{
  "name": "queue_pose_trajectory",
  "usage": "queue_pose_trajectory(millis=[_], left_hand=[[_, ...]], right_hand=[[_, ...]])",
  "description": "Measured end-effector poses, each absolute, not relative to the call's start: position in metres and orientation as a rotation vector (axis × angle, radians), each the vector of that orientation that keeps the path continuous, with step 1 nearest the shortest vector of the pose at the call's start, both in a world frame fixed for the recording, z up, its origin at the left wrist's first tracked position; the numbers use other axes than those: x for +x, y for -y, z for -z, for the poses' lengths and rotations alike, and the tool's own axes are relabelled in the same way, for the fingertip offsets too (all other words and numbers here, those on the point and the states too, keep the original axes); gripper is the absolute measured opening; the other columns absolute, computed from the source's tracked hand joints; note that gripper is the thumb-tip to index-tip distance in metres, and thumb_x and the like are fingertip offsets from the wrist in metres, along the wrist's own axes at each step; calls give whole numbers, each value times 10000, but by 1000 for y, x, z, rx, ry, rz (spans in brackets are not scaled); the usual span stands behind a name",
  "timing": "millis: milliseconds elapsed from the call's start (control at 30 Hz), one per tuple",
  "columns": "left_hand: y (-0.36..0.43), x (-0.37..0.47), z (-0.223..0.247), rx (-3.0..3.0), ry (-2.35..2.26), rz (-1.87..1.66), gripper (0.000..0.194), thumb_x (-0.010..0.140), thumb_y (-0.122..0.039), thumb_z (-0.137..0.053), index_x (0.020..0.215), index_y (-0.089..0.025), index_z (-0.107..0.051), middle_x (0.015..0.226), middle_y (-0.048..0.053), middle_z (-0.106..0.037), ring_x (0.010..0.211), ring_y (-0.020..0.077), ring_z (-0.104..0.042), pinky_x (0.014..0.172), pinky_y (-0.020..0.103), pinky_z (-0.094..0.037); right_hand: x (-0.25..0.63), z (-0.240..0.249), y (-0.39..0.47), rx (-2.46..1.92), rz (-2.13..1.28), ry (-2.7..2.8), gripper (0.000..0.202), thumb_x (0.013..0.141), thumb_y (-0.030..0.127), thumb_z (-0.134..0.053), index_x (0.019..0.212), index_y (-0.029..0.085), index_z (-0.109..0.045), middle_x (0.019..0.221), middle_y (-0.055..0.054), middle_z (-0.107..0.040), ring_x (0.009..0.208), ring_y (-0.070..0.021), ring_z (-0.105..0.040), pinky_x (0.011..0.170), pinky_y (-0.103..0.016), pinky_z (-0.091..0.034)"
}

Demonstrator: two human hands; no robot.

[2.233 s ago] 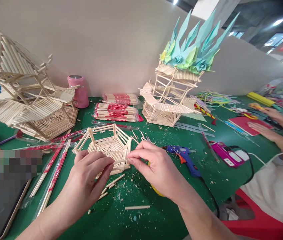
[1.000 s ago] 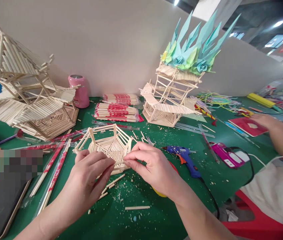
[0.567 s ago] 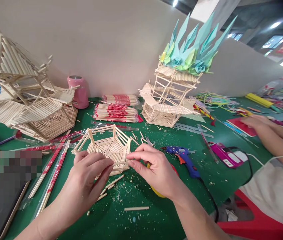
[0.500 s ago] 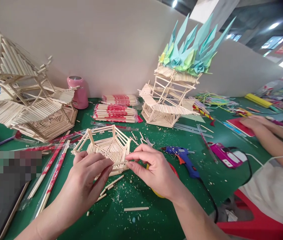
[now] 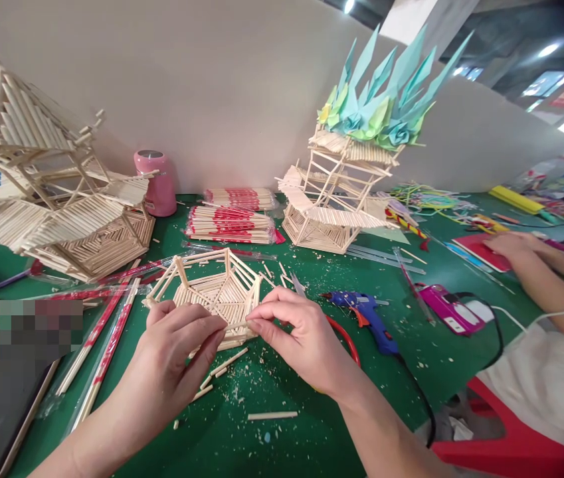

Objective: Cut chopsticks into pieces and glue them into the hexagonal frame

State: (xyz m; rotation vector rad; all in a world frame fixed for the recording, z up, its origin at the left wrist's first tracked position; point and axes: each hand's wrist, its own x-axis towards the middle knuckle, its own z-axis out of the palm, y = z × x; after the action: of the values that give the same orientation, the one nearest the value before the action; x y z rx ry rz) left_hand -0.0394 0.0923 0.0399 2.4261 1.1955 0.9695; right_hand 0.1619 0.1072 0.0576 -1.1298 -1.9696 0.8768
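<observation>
Pale wooden many-sided stick frame (image 5: 229,300) sits on green worktop (image 5: 222,438), just beyond both hands. Left hand (image 5: 179,352) and right hand (image 5: 301,338) pinch opposite ends of short pale wooden stick (image 5: 236,326) above frame's near edge, presumably for steady control; contact with frame unclear. Blue glue gun with orange trigger (image 5: 375,320) lies right, likely for easy reach. Red-marked stick bundles (image 5: 230,224) lie behind, seemingly clear of handwork.

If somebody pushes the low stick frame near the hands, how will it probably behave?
The frame probably slides easily, being thin and open. It seems unlikely to tip on its wide base. Its slender rails may snap.
</observation>
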Motion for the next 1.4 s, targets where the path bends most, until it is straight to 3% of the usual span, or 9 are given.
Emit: queue_pose_trajectory(millis=[900,1167,1400], left_hand=[[-92,-41,-40,2460,-1208,-933,155,900,-138,-451,912,-207,-589,772,8,-633,660,145,-528,698,342,-325],[-92,-41,-42,2452,-1197,-918,145,901,-137,-450,904,-206,-577,790,6,-633,665,143,-534,702,343,-318],[-93,-41,-44,2448,-1211,-887,147,897,-160,-458,889,-218,-593,799,8,-656,695,156,-560,714,351,-331]], right_hand=[[159,-55,-106,-1146,-830,1966,143,875,227,-566,843,185,-699,781,-17,-604,699,-127,-570,643,-282,-476],[171,-49,-101,-1144,-881,1884,214,904,257,-521,1017,210,-696,822,-28,-581,702,-126,-552,628,-273,-476],[177,-42,-95,-1111,-733,2069,296,819,293,-649,1102,208,-646,897,-40,-579,780,-156,-554,717,-307,-491]])
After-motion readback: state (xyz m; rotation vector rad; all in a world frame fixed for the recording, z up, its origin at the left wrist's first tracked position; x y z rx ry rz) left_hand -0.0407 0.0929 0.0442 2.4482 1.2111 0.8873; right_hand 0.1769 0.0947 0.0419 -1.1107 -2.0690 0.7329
